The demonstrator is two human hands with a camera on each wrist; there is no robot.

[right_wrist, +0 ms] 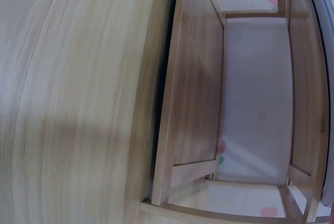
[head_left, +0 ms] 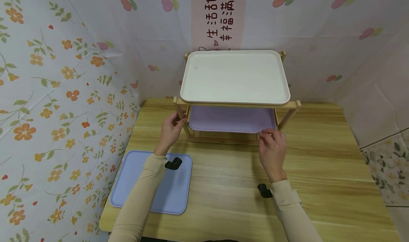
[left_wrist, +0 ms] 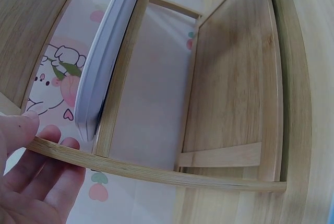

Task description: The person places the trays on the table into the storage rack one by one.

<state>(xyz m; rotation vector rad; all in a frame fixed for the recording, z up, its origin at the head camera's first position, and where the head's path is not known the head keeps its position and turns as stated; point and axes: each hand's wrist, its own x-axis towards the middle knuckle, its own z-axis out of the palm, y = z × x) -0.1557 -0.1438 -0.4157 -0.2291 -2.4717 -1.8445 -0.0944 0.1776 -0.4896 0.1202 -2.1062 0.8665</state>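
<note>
Lilac tray [head_left: 232, 119] sits on the lower tier of the wooden rack [head_left: 289, 105].
My right hand [head_left: 273, 153] pinches its front edge to guide it; my left hand [head_left: 170, 130] grips the rack's leg, I judge to steady it.

The white tray [head_left: 234, 76] on the upper level hides most of the purple tray [head_left: 231, 119] beneath it and the far part of the wooden rack [head_left: 289, 114]. The left forearm covers part of the blue tray [head_left: 134, 185]. Whether the right hand [head_left: 272, 151] pinches the purple tray's near edge is unclear.
</note>
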